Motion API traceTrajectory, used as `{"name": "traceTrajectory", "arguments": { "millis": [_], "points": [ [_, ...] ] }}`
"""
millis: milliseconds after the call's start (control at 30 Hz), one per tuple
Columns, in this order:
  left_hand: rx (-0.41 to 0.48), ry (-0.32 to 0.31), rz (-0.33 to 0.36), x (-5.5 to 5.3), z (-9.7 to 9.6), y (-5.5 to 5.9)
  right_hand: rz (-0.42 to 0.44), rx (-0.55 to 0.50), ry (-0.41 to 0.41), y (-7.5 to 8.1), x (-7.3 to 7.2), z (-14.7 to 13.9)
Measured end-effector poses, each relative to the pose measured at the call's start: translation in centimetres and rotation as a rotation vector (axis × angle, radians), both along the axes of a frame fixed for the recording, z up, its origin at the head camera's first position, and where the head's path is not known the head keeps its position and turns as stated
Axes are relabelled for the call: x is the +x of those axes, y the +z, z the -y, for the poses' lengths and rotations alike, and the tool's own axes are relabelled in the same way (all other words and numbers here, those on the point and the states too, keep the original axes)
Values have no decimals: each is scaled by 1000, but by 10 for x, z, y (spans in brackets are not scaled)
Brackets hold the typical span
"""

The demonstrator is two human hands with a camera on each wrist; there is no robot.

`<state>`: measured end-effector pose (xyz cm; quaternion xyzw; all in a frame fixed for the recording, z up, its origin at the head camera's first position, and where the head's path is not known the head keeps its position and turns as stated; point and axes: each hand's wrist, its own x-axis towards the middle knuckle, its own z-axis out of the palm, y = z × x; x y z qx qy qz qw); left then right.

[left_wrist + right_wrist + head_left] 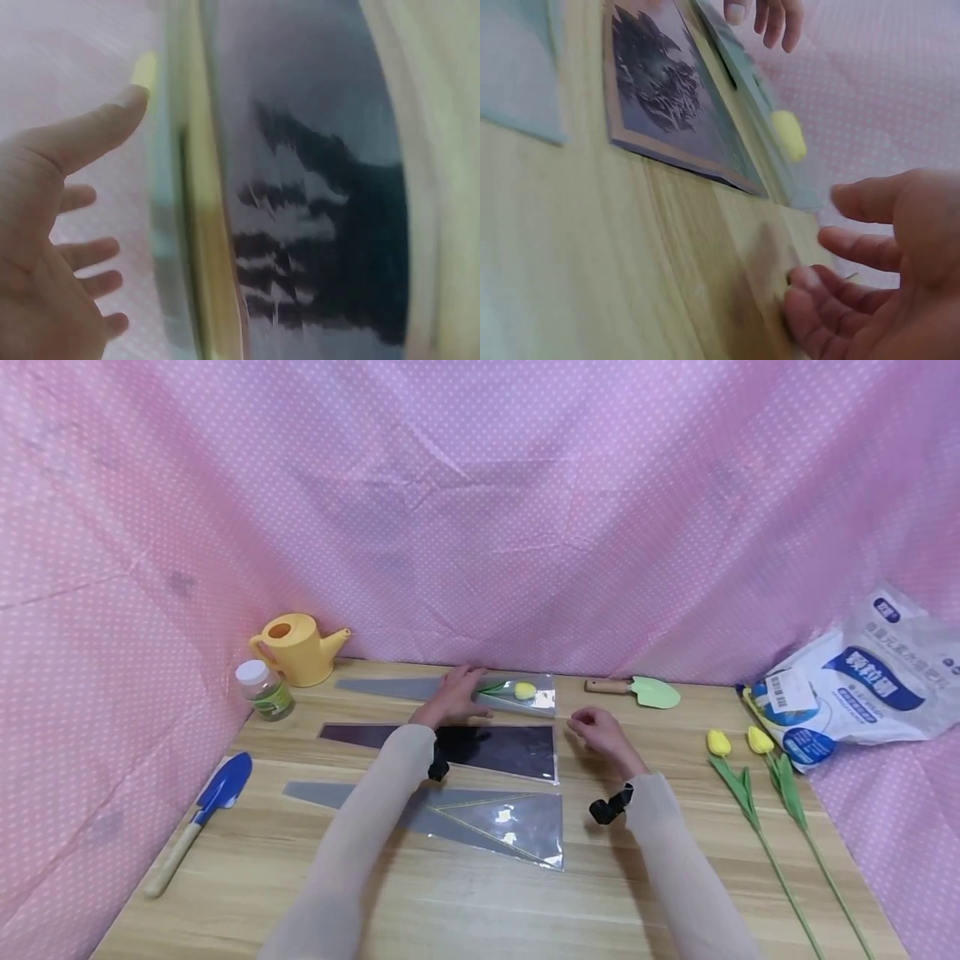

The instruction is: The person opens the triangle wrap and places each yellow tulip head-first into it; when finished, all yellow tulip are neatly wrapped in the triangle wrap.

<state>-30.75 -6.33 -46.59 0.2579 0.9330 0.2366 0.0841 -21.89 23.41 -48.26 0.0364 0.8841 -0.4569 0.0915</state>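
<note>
A yellow tulip [525, 691] lies at the wide right end of the far flower sleeve [390, 687]; whether it is inside or on top, I cannot tell. My left hand [455, 693] is over this sleeve, beside the tulip's leaves. In the left wrist view its fingers [90, 253] are spread and nothing is held. To the right of the sleeves, my right hand [600, 732] hovers with loosely bent fingers and holds nothing. A dark flower sleeve [517, 752] lies in the middle, and a clear grey one [487, 818] in front.
Two yellow tulips [750, 802] lie at the right, near a white printed bag [847, 685]. A green-bladed trowel [654, 692] is at the back edge. On the left are a yellow watering can [300, 652], a white-lidded jar [270, 697] and a blue trowel [225, 781].
</note>
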Motion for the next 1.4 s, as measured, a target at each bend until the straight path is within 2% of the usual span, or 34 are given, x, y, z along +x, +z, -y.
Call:
{"name": "traceTrajectory", "arguments": {
  "millis": [133,300,500,667,833,967,1167,1400],
  "points": [
    [29,8,1,16,5,3,-22,63,62,4,12,-2],
    [30,19,-34,37,6,0,-67,116,135,5,27,-3],
    [40,55,-18,68,-1,1,-114,157,163,6,44,-2],
    [7,23,21,94,-12,7,-102,201,156,7,56,3],
    [-50,-40,94,114,-23,3,-123,293,146,2,63,12],
    [-51,-76,146,121,-29,-5,-146,334,128,-1,63,15],
    [-67,-75,195,124,-33,-15,-120,374,127,-7,62,17],
    [-93,-82,175,126,-37,-17,-132,411,123,-8,59,18]
  ]
}}
